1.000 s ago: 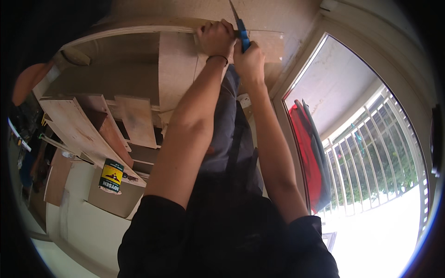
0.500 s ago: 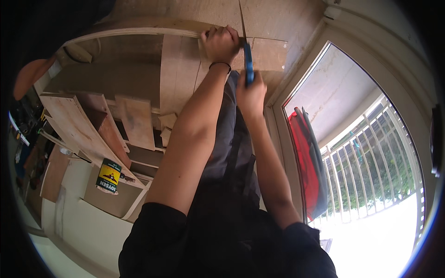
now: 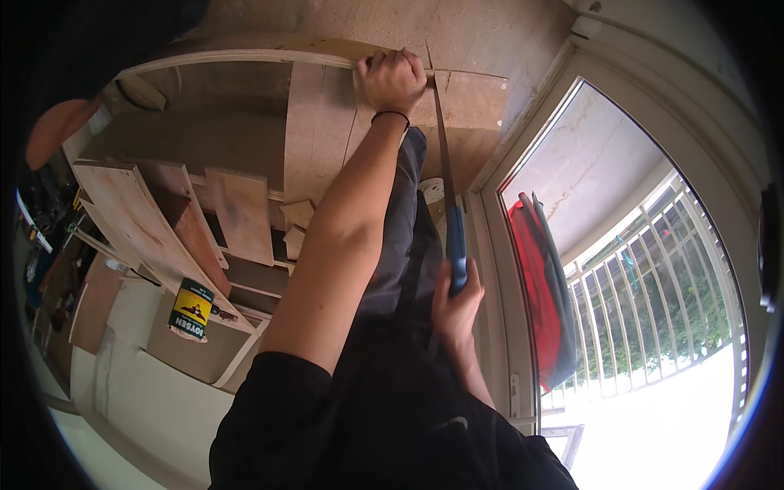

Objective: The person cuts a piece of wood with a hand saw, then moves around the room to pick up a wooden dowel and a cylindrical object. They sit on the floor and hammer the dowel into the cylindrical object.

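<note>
My right hand (image 3: 457, 304) is closed around the blue handle of a handsaw (image 3: 446, 163), low in front of my right side. The saw's long thin blade points away from me and crosses the edge of a plywood board (image 3: 469, 98), its tip showing beyond. Just left of the blade, my left hand (image 3: 393, 80) presses down on the board with curled fingers over its edge. A dark band circles the left wrist. My knee in dark trousers (image 3: 408, 163) is under the near side of the board.
At left, a wooden frame holds several upright boards (image 3: 238, 214) and a dark green and yellow can (image 3: 191, 310). Clamps and tools lie at the far left. On the right are a framed glass door (image 3: 500, 220), red and grey cloth (image 3: 543, 294) and white railings (image 3: 645, 286). Another person's arm (image 3: 61, 131) shows at upper left.
My right hand has drawn the saw back toward my body, so more blade shows on the near side of the board. The left hand has stayed in place.
</note>
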Tool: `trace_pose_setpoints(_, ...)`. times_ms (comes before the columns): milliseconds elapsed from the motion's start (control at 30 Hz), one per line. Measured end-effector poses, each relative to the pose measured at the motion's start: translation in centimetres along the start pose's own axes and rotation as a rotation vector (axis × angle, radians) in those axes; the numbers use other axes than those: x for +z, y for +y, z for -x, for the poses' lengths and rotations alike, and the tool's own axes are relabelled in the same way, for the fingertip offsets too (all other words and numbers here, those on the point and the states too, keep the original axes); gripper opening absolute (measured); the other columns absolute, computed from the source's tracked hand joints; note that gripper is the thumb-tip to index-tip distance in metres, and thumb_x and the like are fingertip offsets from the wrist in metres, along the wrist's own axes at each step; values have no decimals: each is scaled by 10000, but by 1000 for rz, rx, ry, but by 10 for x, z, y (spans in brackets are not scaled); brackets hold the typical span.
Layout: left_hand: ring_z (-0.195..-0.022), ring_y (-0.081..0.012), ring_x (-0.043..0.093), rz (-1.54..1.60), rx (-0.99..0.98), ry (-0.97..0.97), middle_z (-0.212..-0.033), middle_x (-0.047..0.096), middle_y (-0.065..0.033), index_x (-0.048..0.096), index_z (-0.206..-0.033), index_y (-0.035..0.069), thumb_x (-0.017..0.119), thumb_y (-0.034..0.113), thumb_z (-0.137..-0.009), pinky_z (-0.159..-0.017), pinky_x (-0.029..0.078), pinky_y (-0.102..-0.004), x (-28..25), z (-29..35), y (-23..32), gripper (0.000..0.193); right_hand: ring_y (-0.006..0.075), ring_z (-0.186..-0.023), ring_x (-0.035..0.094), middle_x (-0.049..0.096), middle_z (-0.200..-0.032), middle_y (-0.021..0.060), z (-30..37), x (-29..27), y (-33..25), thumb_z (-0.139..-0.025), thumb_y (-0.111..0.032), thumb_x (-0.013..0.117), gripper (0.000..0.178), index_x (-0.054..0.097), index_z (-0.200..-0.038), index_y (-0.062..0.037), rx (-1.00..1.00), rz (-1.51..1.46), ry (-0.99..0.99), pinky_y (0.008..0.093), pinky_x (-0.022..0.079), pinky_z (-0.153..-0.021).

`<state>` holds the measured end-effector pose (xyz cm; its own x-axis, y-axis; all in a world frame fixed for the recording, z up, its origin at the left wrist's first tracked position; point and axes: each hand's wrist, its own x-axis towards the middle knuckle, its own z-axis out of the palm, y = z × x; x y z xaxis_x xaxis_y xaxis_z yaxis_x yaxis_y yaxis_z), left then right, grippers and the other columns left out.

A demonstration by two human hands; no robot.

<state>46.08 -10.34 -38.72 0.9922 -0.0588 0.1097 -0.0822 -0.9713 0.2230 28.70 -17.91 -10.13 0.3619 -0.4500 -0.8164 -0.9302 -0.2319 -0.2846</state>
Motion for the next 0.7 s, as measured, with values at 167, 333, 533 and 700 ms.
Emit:
trace_pose_setpoints(167,-710,-244,607,52,5,-65,-636,644,-87,617,-576,85,487,202,-896,-790,405,-400,-2,1,-2,364,303,-473,553,538,-565,198,-162,73,-62,-933,-236,609,310,560,-816,47,-289,-102,99,410,424,-485)
trace_pose_setpoints(333,-743,-268,606,47,-5,-112,-683,649,-119,618,-640,73,451,202,-949,-801,393,-410,-7,2,0,374,350,-511,593,543,-578,217,-207,101,-31,-931,-258,624,321,569,-838,44,-417,-151,187,425,447,-506)
trace_pose_setpoints(533,-769,-286,541,294,53,100,-742,574,-120,574,-742,60,375,196,-1011,-734,345,-410,-26,10,-3,362,470,-736,620,610,-785,288,-166,117,-11,-885,-167,675,316,510,-1051,46,-492,-249,152,493,485,-623)
trace_pose_setpoints(700,-656,-249,490,509,38,38,-697,532,-78,510,-715,92,371,218,-1011,-712,324,-377,-87,52,-9,350,436,-748,582,560,-844,241,-110,113,52,-779,-80,719,423,473,-1088,71,-810,-117,218,457,494,-671)
